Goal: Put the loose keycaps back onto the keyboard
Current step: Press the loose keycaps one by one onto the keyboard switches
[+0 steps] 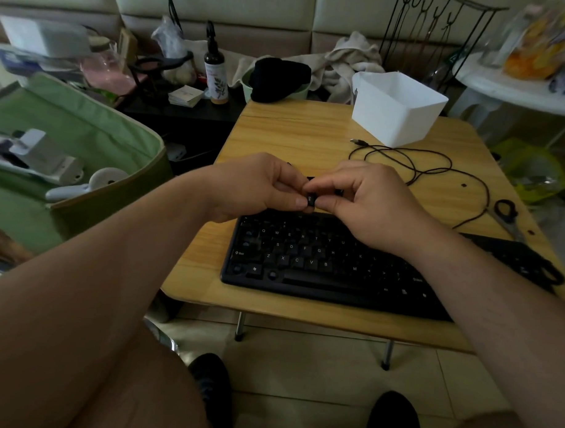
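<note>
Head camera view: a person's left hand (259, 184) and right hand (368, 200) are meeting above the far edge of a black keyboard (321, 263), both pinching one loose black keycap (310, 200) between their fingertips. The keyboard is lying on a wooden desk (293, 134), with a white box (398, 110), a coiled black cable (430, 167) and scissors (507, 215) sitting beyond it.

Dim indoor light, soft and flat, no hard shadows. Brightest spots: white plastic box (397, 109) and white round side table (516, 90) at upper right, so light seems to come from that side. Black computer keyboard (311, 263) is underexposed, legends barely readable. Strong wide-angle bending at edges. Green fabric storage bag (69, 136) and corners are soft, smeared. Overall grainy, low contrast.
</note>
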A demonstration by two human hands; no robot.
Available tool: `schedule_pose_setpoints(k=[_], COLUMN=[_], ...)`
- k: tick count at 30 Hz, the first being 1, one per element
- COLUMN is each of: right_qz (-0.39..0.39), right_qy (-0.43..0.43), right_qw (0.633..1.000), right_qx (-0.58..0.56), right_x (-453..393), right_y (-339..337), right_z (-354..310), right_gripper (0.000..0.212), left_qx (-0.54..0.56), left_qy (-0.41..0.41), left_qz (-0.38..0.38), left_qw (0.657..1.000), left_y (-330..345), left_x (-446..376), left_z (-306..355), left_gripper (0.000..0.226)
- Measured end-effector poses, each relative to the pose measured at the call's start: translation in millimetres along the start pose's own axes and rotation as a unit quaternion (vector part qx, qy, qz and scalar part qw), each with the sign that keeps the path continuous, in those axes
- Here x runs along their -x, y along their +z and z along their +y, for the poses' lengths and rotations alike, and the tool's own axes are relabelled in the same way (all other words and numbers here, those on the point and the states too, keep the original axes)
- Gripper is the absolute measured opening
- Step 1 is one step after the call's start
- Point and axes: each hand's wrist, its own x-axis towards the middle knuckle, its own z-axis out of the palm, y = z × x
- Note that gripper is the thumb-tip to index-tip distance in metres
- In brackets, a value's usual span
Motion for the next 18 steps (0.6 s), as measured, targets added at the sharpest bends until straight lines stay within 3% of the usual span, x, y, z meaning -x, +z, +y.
schedule_pose_setpoints(k=[5,13,18], right_qz=[0.078,0.137,0.138], right_qy=[0.034,-0.02,-0.014], right_qw=[0.996,0.989,0.989], right_qx=[-0.027,0.05,0.055], right_x=[3.1,-4.1,-9.6], right_y=[1.2,10.2,17.0], right_z=[-5.3,-16.8,-22.6], right_gripper=[0.019,0.021,0.019], left_qx=[0.002,0.094,0.07], left_qy=[0.016,0.004,-0.005], left_qz=[0.053,0.104,0.13], left_qw=[0.998,0.99,0.989], left_y=[-1.3,-2.5,-9.0], left_x=[-2.1,-3.1,4.0], left_z=[-0.9,-0.2,-1.5], left_gripper=[0.016,0.007,0.01])
